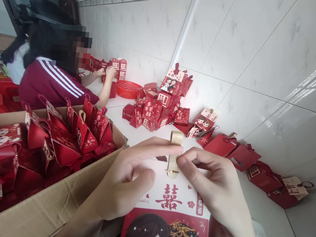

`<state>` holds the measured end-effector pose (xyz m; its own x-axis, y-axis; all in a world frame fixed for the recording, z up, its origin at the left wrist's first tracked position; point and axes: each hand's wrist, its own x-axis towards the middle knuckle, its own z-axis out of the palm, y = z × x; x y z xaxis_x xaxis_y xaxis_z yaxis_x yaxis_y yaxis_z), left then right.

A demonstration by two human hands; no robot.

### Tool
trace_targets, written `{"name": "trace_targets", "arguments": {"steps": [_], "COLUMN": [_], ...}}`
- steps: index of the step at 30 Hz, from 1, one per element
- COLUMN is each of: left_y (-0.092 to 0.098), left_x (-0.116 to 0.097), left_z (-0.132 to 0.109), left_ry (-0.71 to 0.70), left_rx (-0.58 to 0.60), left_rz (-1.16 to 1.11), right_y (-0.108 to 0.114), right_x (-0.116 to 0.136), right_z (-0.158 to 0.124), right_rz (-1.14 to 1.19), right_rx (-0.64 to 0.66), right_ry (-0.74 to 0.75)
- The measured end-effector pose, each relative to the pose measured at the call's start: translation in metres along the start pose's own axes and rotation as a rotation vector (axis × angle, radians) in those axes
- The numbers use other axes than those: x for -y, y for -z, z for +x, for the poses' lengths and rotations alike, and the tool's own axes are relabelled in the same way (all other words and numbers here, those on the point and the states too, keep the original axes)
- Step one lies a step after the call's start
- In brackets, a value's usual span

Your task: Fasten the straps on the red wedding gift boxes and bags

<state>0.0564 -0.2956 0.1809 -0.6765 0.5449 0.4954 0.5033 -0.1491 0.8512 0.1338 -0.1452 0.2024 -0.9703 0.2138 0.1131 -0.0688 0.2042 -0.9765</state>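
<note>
A white-and-red wedding gift box (pixel 146 218) with a double-happiness character and two cartoon figures is upright close in front of me. A gold ribbon loop (pixel 173 160) stands up from its top edge, with a small gold fastener (pixel 172 171) across its lower end. My left hand (pixel 128 179) is around the box's upper left, its index finger lying across the ribbon and its thumb at the front panel. With thumb and index finger, my right hand (pixel 212 189) pinches the ribbon's right edge; its other fingers are curled beside the box.
On my left a cardboard carton (pixel 60 195) holds several red gift boxes. More boxes (pixel 159 107) are piled on the white table by the tiled wall, with others (pixel 265 176) along it to the right. Beyond the carton sits a co-worker (pixel 56 84) near a red basket (pixel 128 89).
</note>
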Motion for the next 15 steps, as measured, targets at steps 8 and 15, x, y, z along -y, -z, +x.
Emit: {"name": "trace_targets", "arguments": {"steps": [8,15], "left_y": [0.0007,-0.0002], "left_x": [0.0027,0.0065], "left_z": [-0.0006,0.0001], "left_ry": [-0.026,-0.033], "left_rx": [0.062,0.051], "left_rz": [-0.107,-0.089], "right_y": [-0.0015,0.0015], "right_x": [-0.0012,-0.0044], "right_z": [-0.0003,0.0030], "right_rz": [-0.003,0.014], "right_rx": [-0.018,0.026], "right_ry": [0.029,0.006]}}
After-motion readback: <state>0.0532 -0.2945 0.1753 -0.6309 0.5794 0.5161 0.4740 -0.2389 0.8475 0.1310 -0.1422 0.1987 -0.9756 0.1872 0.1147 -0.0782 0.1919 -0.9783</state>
